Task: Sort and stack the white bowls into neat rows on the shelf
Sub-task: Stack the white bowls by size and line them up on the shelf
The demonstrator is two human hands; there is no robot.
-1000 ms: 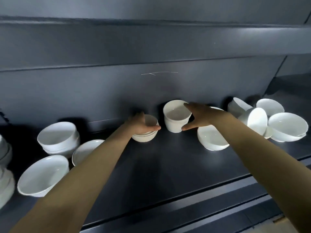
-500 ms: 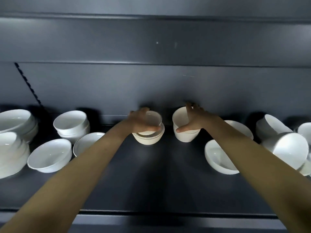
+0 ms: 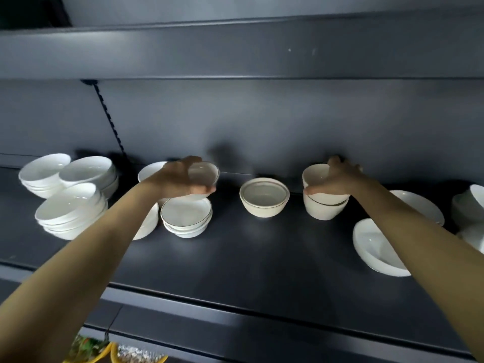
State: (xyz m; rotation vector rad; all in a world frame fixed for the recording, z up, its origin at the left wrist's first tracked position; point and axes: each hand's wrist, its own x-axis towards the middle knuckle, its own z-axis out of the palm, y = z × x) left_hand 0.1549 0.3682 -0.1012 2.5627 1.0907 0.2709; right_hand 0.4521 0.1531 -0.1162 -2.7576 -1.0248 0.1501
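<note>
On the dark shelf (image 3: 262,258), stacked wide white bowls (image 3: 69,210) sit far left. The left hand (image 3: 180,179) grips a small bowl (image 3: 205,174) above a dark-rimmed stack (image 3: 186,217). A lone rimmed bowl (image 3: 264,197) stands mid-shelf. The right hand (image 3: 337,178) clasps a deep bowl (image 3: 314,176) nested in another (image 3: 324,208).

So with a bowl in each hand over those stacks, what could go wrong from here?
1. The left hand holds a small bowl in the air above the rimmed stack; set down off-centre, it could chip or tip that stack.
2. The right hand grips a tilted bowl on the tall stack, which may wobble.
3. The left stacks already lean.
</note>
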